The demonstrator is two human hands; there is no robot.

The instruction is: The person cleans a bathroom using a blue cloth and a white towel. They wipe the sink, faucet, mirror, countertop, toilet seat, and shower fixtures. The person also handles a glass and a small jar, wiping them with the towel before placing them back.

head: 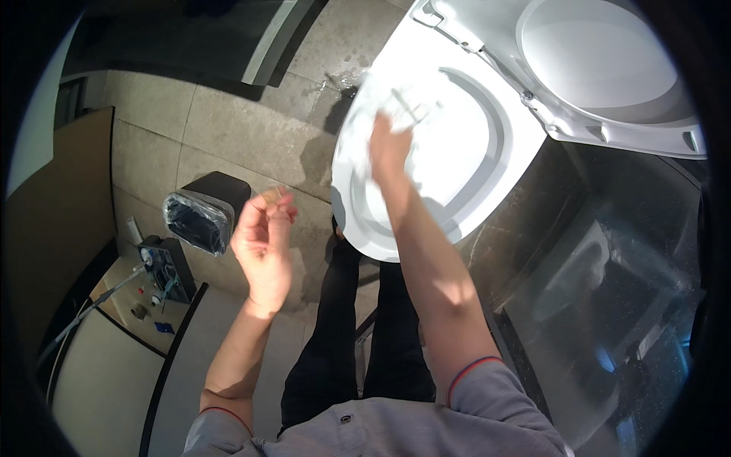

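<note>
My right hand [390, 149] is over the left part of a white toilet bowl [491, 188] and is blurred by motion. Thin grey lines and a whitish smear show beside its fingers; whether it grips a pale cloth or something else is unclear. My left hand [261, 243] hangs in the air left of the toilet, palm up, fingers curled in towards the thumb. A tan patch, perhaps a bandage, shows at a fingertip, and nothing else is visible in that hand. The toilet's seat and lid [599, 57] are raised at the upper right.
A black bin [217, 191] with a plastic liner stands beside my left hand. Farther left is a dark caddy [171, 268] of cleaning supplies, with a long pole [94, 305] alongside. Wet spots [337, 83] mark the tiled floor. A glass panel [611, 320] is at right.
</note>
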